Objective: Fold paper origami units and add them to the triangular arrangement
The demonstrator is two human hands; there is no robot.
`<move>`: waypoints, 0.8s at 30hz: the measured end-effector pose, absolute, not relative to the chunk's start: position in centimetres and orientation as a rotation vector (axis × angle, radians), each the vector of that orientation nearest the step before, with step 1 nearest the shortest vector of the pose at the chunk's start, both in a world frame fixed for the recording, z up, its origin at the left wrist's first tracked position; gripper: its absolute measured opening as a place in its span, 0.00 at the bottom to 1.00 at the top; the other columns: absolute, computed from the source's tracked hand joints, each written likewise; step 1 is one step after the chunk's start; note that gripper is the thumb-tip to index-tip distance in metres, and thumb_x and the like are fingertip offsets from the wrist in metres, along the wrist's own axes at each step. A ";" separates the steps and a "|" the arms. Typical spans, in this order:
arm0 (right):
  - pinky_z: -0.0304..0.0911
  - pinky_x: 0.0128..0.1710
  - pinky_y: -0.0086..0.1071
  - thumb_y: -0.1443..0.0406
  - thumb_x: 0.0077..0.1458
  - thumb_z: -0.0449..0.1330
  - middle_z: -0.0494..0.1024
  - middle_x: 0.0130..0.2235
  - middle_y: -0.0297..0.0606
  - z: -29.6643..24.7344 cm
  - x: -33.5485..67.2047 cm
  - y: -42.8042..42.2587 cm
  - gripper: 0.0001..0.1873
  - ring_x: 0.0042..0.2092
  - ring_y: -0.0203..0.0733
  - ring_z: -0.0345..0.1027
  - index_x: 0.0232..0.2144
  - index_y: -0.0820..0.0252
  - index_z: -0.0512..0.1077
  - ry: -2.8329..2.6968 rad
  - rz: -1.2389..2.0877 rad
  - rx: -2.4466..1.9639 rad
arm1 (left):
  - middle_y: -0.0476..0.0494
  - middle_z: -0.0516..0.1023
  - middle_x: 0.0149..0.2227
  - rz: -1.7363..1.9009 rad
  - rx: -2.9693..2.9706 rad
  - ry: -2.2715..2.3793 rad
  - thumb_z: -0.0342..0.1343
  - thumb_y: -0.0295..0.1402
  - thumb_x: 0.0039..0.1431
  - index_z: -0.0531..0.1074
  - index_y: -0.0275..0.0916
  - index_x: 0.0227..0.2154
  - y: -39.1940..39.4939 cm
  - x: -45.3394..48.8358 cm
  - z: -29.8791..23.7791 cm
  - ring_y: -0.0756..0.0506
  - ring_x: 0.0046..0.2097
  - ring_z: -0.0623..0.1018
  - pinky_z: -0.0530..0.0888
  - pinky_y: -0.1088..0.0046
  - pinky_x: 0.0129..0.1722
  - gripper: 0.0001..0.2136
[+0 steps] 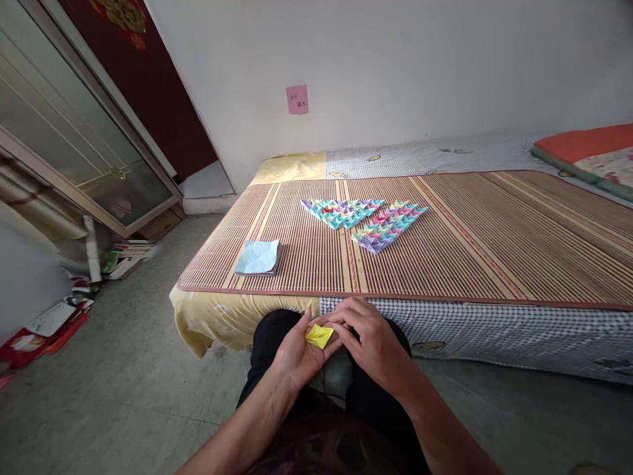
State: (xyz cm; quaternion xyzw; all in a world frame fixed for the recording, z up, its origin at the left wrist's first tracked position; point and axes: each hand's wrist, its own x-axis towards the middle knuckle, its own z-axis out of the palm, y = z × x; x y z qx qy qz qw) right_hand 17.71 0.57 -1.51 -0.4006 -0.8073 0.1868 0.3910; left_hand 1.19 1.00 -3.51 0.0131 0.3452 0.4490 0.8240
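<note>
A small piece of yellow folded origami paper (320, 336) rests on the upturned fingers of my left hand (298, 353), with the thumb along its left side. From the right, my right hand (364, 333) pinches the paper's right corner between thumb and fingers. Both hands are over my lap, just in front of the bed's edge. Beyond them on the mat lie rows of colourful folded paper pieces, one group (341, 212) at the back and another group (388, 227) to its right. A stack of light blue paper sheets (258, 257) sits at the mat's left.
A striped bamboo mat (306, 270) covers the bed over a checked and yellow sheet (232, 316). Folded bedding (588, 155) lies at the far right. A pink note (297, 99) is on the wall. Books (128, 254) stand on the floor at left by a glazed door (74, 112).
</note>
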 end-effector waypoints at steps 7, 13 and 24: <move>0.66 0.48 0.44 0.79 0.61 0.61 0.80 0.40 0.37 -1.6 18.1 0.4 0.15 0.45 0.48 0.72 0.41 0.56 0.78 -2.148 0.583 -1.068 | 0.33 0.83 0.37 0.957 0.035 0.750 0.39 0.40 0.79 0.77 0.25 0.45 1.1 1.2 -4.2 0.43 0.37 0.84 0.81 0.67 0.41 0.25; 0.65 0.49 0.44 0.77 0.64 0.62 0.81 0.40 0.38 -2.1 17.7 0.4 0.10 0.45 0.47 0.73 0.39 0.57 0.78 -2.200 0.595 -1.041 | 0.37 0.81 0.33 0.956 0.016 0.749 0.37 0.38 0.79 0.78 0.26 0.39 0.9 1.6 -3.7 0.47 0.33 0.81 0.80 0.69 0.39 0.26; 0.65 0.47 0.42 0.76 0.64 0.63 0.80 0.40 0.37 -1.6 18.3 0.5 0.10 0.44 0.47 0.72 0.41 0.57 0.78 -2.131 0.583 -1.037 | 0.33 0.82 0.36 0.935 0.069 0.727 0.38 0.38 0.79 0.77 0.27 0.41 1.0 1.3 -4.3 0.42 0.39 0.83 0.81 0.63 0.46 0.25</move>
